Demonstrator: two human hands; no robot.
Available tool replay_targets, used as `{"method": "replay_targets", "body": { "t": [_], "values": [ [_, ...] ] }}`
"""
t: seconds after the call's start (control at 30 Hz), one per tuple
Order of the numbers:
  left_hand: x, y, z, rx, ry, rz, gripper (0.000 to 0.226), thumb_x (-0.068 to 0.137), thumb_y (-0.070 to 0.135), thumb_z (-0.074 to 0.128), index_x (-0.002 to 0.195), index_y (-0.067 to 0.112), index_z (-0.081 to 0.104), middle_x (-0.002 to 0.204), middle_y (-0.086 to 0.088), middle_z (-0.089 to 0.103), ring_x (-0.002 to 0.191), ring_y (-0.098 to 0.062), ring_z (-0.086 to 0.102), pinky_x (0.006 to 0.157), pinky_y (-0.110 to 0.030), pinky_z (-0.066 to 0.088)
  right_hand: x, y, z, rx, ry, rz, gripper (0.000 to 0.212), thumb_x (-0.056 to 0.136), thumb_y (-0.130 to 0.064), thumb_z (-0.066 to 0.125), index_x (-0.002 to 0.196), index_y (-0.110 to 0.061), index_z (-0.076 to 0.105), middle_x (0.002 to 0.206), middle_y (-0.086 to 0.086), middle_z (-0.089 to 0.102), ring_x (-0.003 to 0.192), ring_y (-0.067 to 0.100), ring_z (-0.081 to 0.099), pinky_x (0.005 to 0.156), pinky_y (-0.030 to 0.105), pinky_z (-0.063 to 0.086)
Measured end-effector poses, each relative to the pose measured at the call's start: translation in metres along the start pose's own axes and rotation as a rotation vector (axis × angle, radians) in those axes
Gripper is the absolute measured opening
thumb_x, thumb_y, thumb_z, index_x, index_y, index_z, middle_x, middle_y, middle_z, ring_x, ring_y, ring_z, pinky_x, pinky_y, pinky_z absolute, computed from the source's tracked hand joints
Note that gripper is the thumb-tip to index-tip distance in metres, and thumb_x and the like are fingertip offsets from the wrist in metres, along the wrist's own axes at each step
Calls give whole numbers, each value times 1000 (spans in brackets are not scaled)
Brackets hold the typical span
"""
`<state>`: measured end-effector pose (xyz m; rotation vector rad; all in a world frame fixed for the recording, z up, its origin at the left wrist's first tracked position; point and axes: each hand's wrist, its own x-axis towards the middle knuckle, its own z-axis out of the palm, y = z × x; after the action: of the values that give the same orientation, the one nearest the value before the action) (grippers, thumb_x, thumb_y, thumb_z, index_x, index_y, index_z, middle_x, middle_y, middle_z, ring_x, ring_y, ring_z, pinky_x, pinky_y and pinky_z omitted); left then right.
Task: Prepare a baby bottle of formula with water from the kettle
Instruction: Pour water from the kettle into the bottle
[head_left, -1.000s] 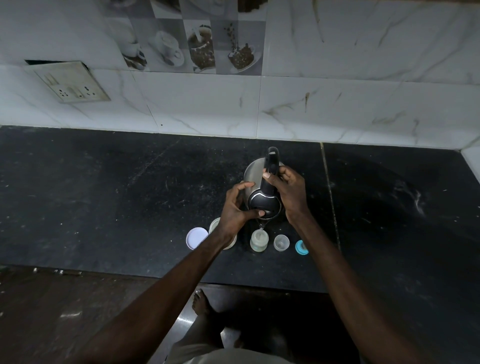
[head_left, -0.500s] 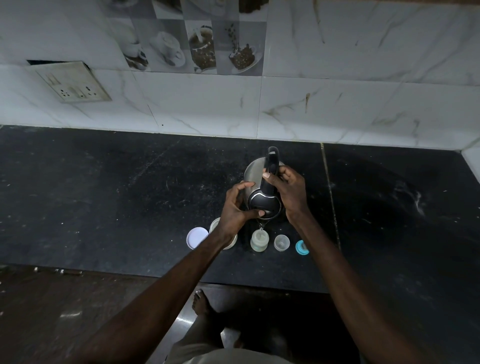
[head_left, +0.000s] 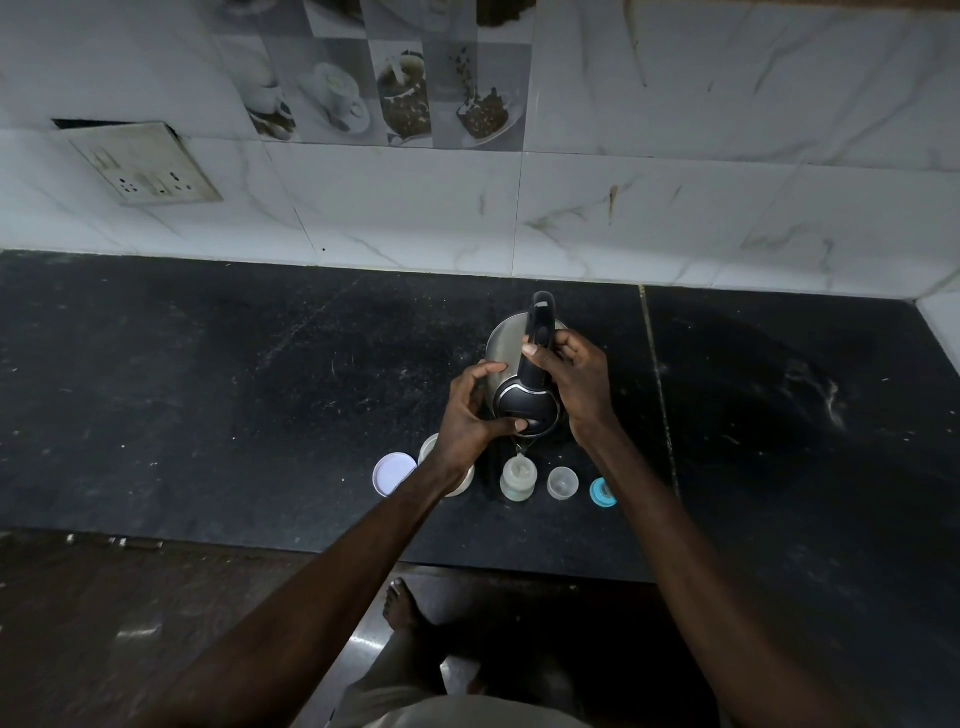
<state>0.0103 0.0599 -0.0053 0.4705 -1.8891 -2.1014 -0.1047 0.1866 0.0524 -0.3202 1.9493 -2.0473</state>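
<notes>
Clamping tilted kettle (head_left: 501, 353) over baby bottle (head_left: 517, 480): right hand (head_left: 582, 389) on handle (head_left: 540, 322), left hand (head_left: 467, 415) round lid (head_left: 527, 408).

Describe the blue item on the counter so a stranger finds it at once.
On the black counter, a row of small pieces stands near the front edge, below the tilted kettle. The blue ring is rightmost, next to a clear cap; it alone is coloured.

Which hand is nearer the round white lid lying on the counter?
Left. The left hand cups the kettle, just up and right of the white lid; the right hand grips the handle, farther right across the kettle.
</notes>
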Motion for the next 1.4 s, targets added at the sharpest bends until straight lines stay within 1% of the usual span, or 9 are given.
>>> {"method": "replay_targets", "body": {
  "t": [0.2, 0.77, 0.93, 1.0, 1.1, 1.13, 1.2, 1.27, 1.4],
  "values": [
    [-1, 2, 1, -6, 10, 1, 90, 55, 4, 98, 135, 13, 59, 152, -22, 43, 134, -39, 58, 109, -68, 47, 1, 0, 1, -13, 6, 6, 33, 82, -19, 86, 100, 4, 71, 101, 27, 73, 84, 22, 67, 78, 38, 55],
    [0, 7, 3, -33, -3, -17, 89, 56, 5, 99, 135, 19, 61, 151, -21, 42, 132, -38, 60, 107, -66, 50, 3, 1, 0, -24, 4, 6, 32, 81, -21, 86, 100, 1, 72, 100, 23, 75, 84, 21, 70, 78, 37, 57],
    [1, 12, 3, -26, 22, -35, 88, 58, 6, 99, 136, 23, 62, 150, -20, 47, 134, -36, 59, 110, -64, 49, 9, 0, 0, -13, -6, 23, 29, 84, -20, 85, 98, 1, 72, 92, 16, 75, 81, 17, 68, 75, 32, 56],
    [3, 18, 3, -38, 17, -54, 83, 62, 3, 96, 135, 23, 62, 149, -18, 51, 134, -36, 59, 106, -62, 53, 12, -2, 2, -1, -6, 41, 28, 86, -19, 83, 97, 3, 70, 85, 8, 72, 78, 14, 65, 72, 28, 54],
    [6, 31, 3, -101, 7, -141, 75, 72, -9, 87, 135, 22, 62, 145, -12, 58, 127, -33, 65, 84, -47, 64, 20, -3, 4, 3, -20, 74, 32, 89, -23, 82, 94, 5, 68, 80, 4, 70, 73, 12, 64, 67, 26, 53],
    [7, 35, 2, -119, -1, -171, 72, 76, -9, 84, 136, 23, 61, 143, -11, 61, 124, -33, 67, 82, -47, 65, 23, -3, 5, 5, -34, 89, 29, 89, -23, 81, 93, 2, 69, 80, 3, 71, 72, 11, 66, 67, 26, 54],
    [11, 43, -1, -130, 0, -230, 62, 84, -4, 78, 137, 25, 62, 138, -5, 66, 121, -32, 69, 87, -54, 64, 28, -4, 7, 26, -65, 117, 24, 90, -22, 80, 94, 0, 71, 82, 7, 74, 73, 14, 69, 69, 29, 56],
    [17, 51, -5, -125, 11, -278, 49, 90, 10, 74, 133, 32, 65, 134, 2, 69, 120, -28, 70, 89, -55, 63, 34, -4, 9, 51, -79, 147, 29, 92, -20, 78, 101, 7, 71, 91, 17, 77, 78, 21, 73, 73, 32, 60],
    [28, 64, -9, -79, 48, -345, 37, 94, 29, 70, 130, 36, 66, 126, 3, 75, 115, -25, 72, 67, -37, 62, 50, -4, 17, 40, -116, 186, 30, 95, -22, 74, 105, 6, 71, 98, 21, 77, 83, 24, 74, 78, 33, 61]
  ]
}}
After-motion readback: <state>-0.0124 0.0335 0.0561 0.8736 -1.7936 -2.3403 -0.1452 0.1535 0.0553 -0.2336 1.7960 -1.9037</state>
